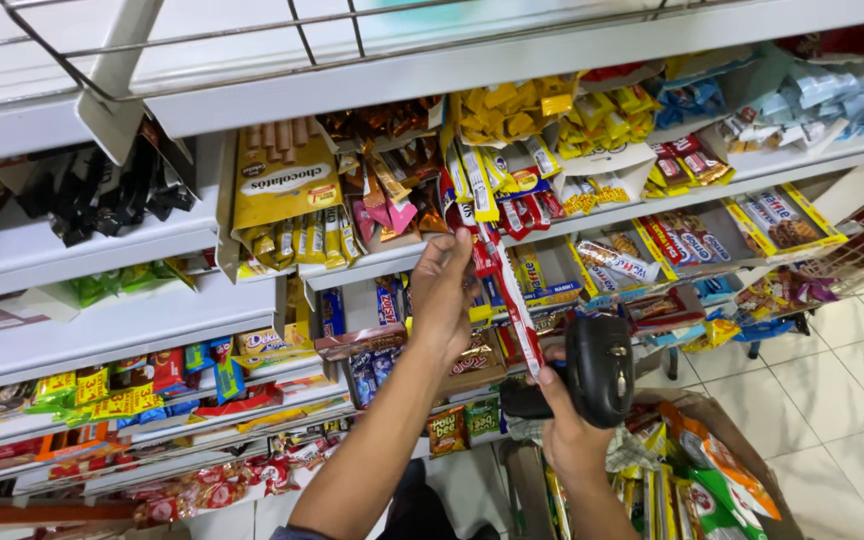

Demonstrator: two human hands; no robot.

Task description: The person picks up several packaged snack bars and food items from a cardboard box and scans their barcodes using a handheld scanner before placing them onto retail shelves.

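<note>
The left hand point(444, 290) is raised in front of the snack shelves, fingers closed on the upper part of a long red-and-white strip point(505, 290) of joined sachets. The strip hangs from the shelf row near the hand's fingertips and runs down and slightly to the right, its long axis close to vertical, lower end near the right hand's thumb. The right hand point(564, 425) is wrapped round the grip of a black scanner point(597, 365), whose head sits just right of the strip's lower end; whether it touches the strip cannot be told.

The strip lies in front of the middle shelf point(372, 262), whose white edge crosses behind the left hand, with packed snack boxes and hanging packets close on both sides and above. A yellow chocolate box point(284, 180) stands up and to the left. Below the right hand an open carton point(687, 470) of bright packets fills the lower right. To the right of that, white floor tiles point(842, 400) give the only open room; shelves crowd the left side
</note>
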